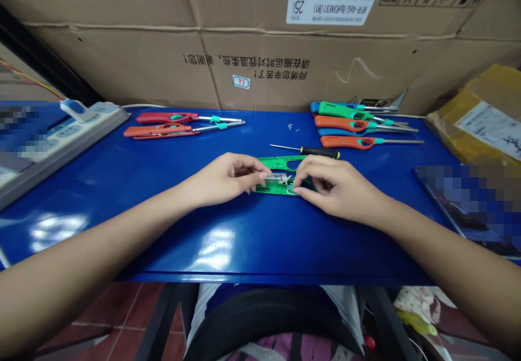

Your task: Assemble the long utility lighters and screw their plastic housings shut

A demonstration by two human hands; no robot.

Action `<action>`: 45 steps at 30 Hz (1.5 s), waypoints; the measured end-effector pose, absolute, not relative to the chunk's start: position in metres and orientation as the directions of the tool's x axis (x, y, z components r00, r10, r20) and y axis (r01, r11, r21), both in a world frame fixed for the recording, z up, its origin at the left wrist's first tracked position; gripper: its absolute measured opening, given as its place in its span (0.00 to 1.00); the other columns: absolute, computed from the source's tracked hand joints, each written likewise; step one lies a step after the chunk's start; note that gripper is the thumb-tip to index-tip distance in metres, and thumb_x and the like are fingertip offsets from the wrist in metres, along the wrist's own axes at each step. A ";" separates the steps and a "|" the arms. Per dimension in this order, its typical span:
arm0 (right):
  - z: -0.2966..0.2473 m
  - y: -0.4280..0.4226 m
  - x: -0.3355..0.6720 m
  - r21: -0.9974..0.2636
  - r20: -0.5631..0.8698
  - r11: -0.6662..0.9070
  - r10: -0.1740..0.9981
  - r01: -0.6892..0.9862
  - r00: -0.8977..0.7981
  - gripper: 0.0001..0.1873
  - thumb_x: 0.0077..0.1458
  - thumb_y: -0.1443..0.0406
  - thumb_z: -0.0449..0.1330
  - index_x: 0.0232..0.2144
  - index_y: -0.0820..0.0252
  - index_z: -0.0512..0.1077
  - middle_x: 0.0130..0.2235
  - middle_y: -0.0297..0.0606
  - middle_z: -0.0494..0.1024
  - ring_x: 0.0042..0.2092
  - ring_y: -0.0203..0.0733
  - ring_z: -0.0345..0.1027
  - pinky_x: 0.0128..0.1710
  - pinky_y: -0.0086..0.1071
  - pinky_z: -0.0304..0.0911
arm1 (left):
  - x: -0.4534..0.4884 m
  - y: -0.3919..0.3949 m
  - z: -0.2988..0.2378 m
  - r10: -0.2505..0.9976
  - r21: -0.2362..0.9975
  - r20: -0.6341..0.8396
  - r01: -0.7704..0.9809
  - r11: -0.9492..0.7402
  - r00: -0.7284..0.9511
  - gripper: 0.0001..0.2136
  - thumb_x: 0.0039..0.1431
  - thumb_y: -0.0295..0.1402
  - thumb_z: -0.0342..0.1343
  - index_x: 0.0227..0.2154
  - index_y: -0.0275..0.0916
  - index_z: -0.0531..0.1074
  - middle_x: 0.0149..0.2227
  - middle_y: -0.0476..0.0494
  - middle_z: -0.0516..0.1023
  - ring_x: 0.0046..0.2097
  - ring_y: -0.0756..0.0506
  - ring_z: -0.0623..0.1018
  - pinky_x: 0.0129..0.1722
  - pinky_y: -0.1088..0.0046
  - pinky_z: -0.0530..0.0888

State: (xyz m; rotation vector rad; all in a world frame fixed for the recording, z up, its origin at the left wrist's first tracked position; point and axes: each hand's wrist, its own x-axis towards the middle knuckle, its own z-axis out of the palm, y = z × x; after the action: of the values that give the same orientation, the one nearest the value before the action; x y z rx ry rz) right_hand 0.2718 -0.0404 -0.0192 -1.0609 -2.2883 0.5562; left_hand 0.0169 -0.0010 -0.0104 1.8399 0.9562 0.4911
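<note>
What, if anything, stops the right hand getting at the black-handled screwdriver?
Likely nothing: yes, it looks reachable. The screwdriver lies on the blue table just behind the right hand, though that hand is pinching the green lighter shell.

Glossy blue table [163, 230], green plastic lighter shell [280, 163], matt brown cardboard boxes [122, 51]

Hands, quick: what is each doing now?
Left hand: fingers closed on the clear insert of the green lighter shell.
Right hand: fingers closed on the same shell.
</note>
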 end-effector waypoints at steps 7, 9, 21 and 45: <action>-0.012 -0.043 0.266 -0.910 -0.138 0.022 0.925 0.414 -0.354 0.08 0.57 0.60 0.64 0.37 0.57 0.71 0.17 0.25 0.68 0.18 0.34 0.64 0.16 0.26 0.63 | 0.017 -0.002 -0.006 0.794 0.900 -0.123 0.404 -0.163 0.595 0.11 0.60 0.35 0.58 0.40 0.33 0.80 0.28 0.48 0.80 0.29 0.51 0.76 0.30 0.76 0.74; -0.011 -0.044 0.265 -0.918 -0.148 0.012 0.917 0.397 -0.370 0.09 0.57 0.60 0.64 0.37 0.58 0.71 0.19 0.26 0.70 0.20 0.34 0.66 0.17 0.26 0.67 | 0.017 -0.002 -0.005 0.796 0.903 -0.128 0.401 -0.154 0.592 0.11 0.60 0.35 0.58 0.39 0.33 0.80 0.28 0.48 0.80 0.28 0.51 0.75 0.30 0.76 0.74; -0.016 -0.041 0.268 -0.900 -0.115 0.084 0.901 0.429 -0.418 0.08 0.59 0.60 0.63 0.35 0.60 0.73 0.18 0.27 0.71 0.18 0.31 0.64 0.16 0.24 0.66 | 0.018 0.001 -0.007 0.794 0.905 -0.138 0.401 -0.142 0.592 0.10 0.59 0.33 0.59 0.39 0.33 0.81 0.26 0.47 0.79 0.28 0.51 0.76 0.31 0.76 0.74; -0.018 -0.041 0.270 -0.889 -0.085 0.133 0.893 0.439 -0.443 0.07 0.60 0.62 0.61 0.36 0.61 0.73 0.19 0.28 0.70 0.18 0.32 0.65 0.16 0.24 0.66 | 0.019 -0.003 -0.004 0.795 0.905 -0.170 0.411 -0.107 0.582 0.12 0.59 0.34 0.59 0.40 0.32 0.81 0.28 0.47 0.80 0.28 0.52 0.74 0.30 0.78 0.71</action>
State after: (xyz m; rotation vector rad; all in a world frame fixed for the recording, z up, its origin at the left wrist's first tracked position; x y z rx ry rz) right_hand 0.2698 -0.0412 -0.0183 -1.2770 -1.9431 1.2649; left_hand 0.0187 -0.0026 -0.0041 1.7273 1.0021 0.4416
